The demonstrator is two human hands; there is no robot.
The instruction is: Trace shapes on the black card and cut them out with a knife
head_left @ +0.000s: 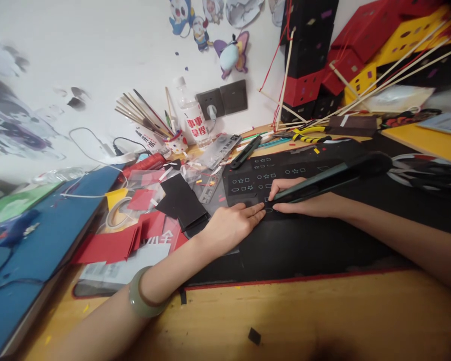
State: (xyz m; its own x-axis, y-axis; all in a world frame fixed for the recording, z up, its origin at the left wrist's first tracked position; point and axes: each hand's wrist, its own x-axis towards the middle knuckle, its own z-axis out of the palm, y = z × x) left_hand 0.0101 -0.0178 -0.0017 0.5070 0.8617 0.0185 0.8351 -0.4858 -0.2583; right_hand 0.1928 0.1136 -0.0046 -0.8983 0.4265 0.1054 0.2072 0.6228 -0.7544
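My left hand (231, 224) lies flat with fingers stretched out, pressing on a black sheet (285, 240) on the desk; a pale green bangle (143, 296) sits on that wrist. My right hand (304, 198) is wrapped round a long dark green utility knife (323, 183), whose tip touches the black sheet just beyond my left fingertips. Behind the hands the black sheet (270, 175) carries rows of small cut-out shapes: stars, circles, squares.
Red paper pieces (113, 243) and black card squares (182, 200) lie at left beside a tape roll (116, 213). A brush cup (176, 143), a bottle (193, 123), yellow-handled pliers (310, 134) and red, black and yellow boxes (323, 65) with sticks stand behind. A blue board (30, 250) is far left.
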